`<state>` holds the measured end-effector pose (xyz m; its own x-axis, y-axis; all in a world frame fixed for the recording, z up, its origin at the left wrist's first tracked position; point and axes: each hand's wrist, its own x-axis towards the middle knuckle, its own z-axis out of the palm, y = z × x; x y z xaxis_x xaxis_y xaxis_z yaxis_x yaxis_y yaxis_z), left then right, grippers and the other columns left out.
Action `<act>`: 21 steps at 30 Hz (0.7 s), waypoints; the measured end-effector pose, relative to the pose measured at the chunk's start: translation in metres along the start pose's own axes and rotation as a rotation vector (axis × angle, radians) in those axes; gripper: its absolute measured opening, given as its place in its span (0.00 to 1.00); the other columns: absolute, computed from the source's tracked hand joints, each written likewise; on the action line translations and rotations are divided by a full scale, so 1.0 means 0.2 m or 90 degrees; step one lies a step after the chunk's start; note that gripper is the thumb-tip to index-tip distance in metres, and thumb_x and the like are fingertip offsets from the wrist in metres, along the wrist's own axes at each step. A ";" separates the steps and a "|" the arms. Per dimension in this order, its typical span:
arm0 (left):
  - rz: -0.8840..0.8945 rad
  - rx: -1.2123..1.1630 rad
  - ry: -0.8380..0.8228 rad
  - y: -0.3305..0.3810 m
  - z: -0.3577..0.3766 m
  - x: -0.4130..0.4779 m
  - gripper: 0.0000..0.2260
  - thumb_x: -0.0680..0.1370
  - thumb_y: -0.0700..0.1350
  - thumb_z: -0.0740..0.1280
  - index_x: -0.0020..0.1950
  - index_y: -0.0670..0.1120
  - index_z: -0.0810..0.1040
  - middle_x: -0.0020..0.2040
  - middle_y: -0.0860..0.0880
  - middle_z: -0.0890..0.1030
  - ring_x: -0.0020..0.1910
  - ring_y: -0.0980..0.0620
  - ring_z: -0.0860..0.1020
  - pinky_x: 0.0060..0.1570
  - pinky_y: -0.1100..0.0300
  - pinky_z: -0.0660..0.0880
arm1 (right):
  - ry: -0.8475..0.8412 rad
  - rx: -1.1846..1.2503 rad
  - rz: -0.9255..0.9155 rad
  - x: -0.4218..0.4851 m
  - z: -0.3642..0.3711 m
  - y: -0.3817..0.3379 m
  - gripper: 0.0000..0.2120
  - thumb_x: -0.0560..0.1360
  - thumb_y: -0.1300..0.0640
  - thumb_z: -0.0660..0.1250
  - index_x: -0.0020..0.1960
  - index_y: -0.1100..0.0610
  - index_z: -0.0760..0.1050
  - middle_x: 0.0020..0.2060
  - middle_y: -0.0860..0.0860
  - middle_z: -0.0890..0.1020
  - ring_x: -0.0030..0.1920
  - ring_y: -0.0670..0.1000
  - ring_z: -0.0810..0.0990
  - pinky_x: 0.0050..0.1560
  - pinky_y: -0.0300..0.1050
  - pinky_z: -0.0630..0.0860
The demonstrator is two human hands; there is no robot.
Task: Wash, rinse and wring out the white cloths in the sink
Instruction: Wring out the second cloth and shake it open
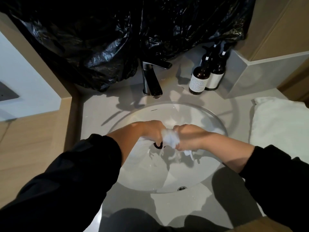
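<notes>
Clearly the cloth [170, 139] is soaked. It bunches into a pale, twisted wad between both hands, held above the middle of the sink [142, 173]. A loose tail hangs below the right hand [189, 137], and water seems to run off it into the bowl. The left hand [150, 133] has its grip closed tight round the left end, fingers curled under. The right hand's grip is likewise closed round the right end, and the two fists almost touch. By the look of it, this is the wringing step.

Wet fabric like this is soft and limp, heavier than it looks, and probably slick if soap remains. It has no stiff part, so it is best taken in a full fist at each end, not pinched by a corner, with the hands close so the twist bites. It will not break, but the dangling tail may flick water onto the desk [93, 118].

On the far side of the sink stand the tap [151, 81] and two dark bottles [199, 79]. A white pile [279, 123] lies on the desk to the right, and a black bag [100, 39] hangs beyond the tap.
</notes>
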<state>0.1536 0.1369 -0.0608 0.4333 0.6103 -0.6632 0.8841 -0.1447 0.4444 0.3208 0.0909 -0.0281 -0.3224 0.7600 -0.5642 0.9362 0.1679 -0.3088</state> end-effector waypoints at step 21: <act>0.088 0.297 0.445 0.10 0.25 -0.13 0.10 0.70 0.40 0.69 0.47 0.45 0.72 0.39 0.47 0.80 0.33 0.46 0.75 0.31 0.60 0.64 | 0.246 1.288 0.237 0.18 0.03 0.03 0.21 0.76 0.42 0.65 0.31 0.54 0.69 0.21 0.49 0.77 0.27 0.49 0.80 0.38 0.45 0.71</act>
<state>0.1682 0.0793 -0.0660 0.4703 0.8820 -0.0288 0.8795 -0.4657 0.0978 0.3151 0.1147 -0.0551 0.0909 0.6944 -0.7138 -0.5797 -0.5459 -0.6049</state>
